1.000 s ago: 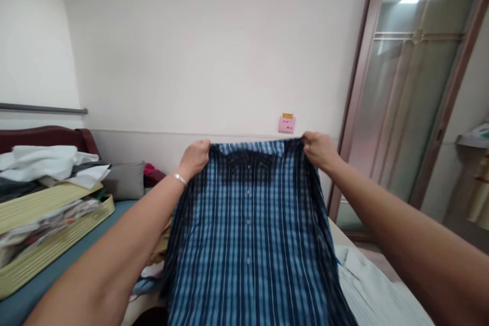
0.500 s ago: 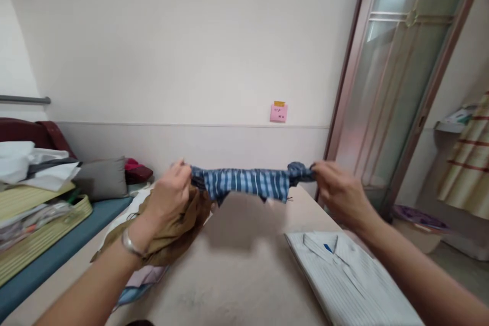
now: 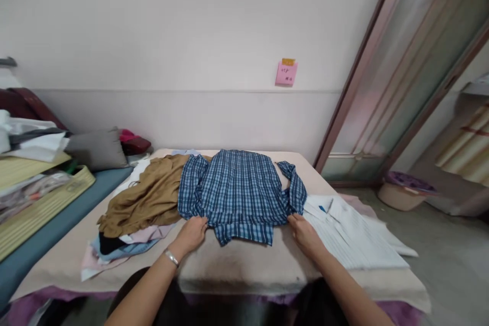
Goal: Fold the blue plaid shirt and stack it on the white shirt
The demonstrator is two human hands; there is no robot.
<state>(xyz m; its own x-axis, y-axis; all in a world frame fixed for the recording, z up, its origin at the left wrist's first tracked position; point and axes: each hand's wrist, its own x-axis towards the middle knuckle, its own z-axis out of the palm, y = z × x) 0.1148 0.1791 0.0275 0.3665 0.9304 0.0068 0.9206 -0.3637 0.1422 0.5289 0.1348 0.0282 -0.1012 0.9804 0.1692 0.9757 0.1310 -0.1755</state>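
A blue plaid shirt (image 3: 242, 186) lies spread on the beige bed cover (image 3: 237, 265), its collar end toward me and its sleeves out to both sides. My left hand (image 3: 193, 232), with a silver bracelet at the wrist, pinches the shirt at its near left shoulder. At the near right shoulder, my right hand (image 3: 301, 229) has its fingers closed on the cloth. The shirt's left sleeve rests against a brown garment (image 3: 148, 196). Beside the right sleeve is a folded white striped shirt (image 3: 351, 234).
Pink and blue clothes (image 3: 126, 249) stick out under the brown garment. Farther left are a grey cushion (image 3: 97, 147) and a yellow-green woven basket (image 3: 49, 214) of odds and ends. A wall stands behind the bed; a glass sliding door (image 3: 385, 86) and a tub (image 3: 403, 196) are at right.
Both hands have come down and toward me with the plaid shirt. Held up in the air before, it now lies spread on the bed. The view has tilted slightly.
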